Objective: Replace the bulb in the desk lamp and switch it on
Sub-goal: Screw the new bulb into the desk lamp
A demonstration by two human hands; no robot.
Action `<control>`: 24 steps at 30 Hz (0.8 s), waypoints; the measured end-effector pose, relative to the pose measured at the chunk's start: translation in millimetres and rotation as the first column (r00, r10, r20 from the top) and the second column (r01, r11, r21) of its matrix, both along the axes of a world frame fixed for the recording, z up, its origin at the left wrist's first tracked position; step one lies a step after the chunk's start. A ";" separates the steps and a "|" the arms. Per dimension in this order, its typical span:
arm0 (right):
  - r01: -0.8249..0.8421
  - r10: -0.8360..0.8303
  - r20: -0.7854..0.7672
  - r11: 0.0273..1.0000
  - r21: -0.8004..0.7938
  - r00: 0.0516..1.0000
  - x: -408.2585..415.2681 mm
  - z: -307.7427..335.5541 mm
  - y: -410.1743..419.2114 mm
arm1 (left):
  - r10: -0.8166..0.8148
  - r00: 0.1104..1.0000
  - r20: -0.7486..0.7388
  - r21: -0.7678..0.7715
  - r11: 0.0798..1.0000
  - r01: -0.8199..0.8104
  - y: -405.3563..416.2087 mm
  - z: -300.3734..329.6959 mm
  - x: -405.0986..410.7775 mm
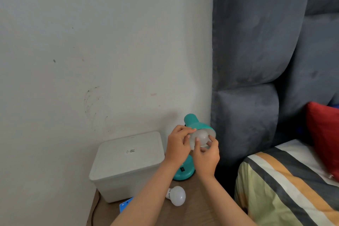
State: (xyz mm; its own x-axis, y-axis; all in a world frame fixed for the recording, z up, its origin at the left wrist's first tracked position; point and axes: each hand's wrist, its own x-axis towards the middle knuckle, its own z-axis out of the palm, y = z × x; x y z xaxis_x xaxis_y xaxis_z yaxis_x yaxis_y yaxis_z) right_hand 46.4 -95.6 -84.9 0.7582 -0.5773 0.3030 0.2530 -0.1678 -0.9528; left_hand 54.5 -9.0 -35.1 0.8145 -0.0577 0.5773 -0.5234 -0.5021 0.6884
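ITEM: desk lamp (192, 126), teal, on wooden bedside table (198, 205). All places given rel. to lamp.

STEP IN HAND (judged): bulb at the socket, being turned. Can't tell from one view whether it is going in or coming out; a second bulb lying loose on the table means one of the two is the spare.

GRIP:
- Left hand (178, 146): fingers curled round the near-left rim of the shade (201, 127), thumb side touching the bulb; steadies the head.
- Right hand (206, 156): fingertips pinch the fitted bulb (200, 136) from below and right. Closed on it, not slack.

NEXT MOVE CALLS FOR (judged): short wrist twists w/ regrips, axis kept in line w/ socket, shade held firm so the neck doesn't swing. Then the rocker switch (182, 169) on the base (183, 174), below the shade.

LOOKS:
- Fitted bulb: frosted white globe, sits in the shade mouth, unlit, partly hidden by fingers.
- Loose bulb (176, 195): same type, white, printed neck, lies on its side in front of the base, apart from it.
- Shade: tilted toward camera, white inside.

NEARBY: white lidded box (126, 165) just left of base; grey padded headboard (256, 60) right of lamp.
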 end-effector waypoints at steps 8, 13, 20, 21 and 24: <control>-0.021 0.021 -0.023 0.999 0.030 1.000 0.6 -2.4 -0.9 | 0.006 1.000 -0.016 0.007 1.000 -0.006 -0.3 1.5 -1.3; -0.032 0.033 0.042 0.999 -0.037 0.999 -1.2 -1.1 1.4 | 0.015 1.000 -0.018 -0.002 1.000 -0.015 -1.5 2.4 -2.6; -0.009 0.009 0.012 1.000 0.000 1.000 -0.3 -2.7 0.2 | 0.013 1.000 -0.018 0.001 1.000 -0.013 -1.8 3.1 -3.5; -0.015 0.015 0.017 1.000 -0.002 1.000 0.3 -3.6 0.5 | 0.013 1.000 -0.017 0.000 1.000 -0.014 -1.8 3.6 -3.9; -0.034 0.034 -0.028 0.999 0.012 0.999 0.7 -2.5 -1.8 | 0.013 1.000 -0.021 0.001 1.000 -0.013 -1.9 3.8 -3.4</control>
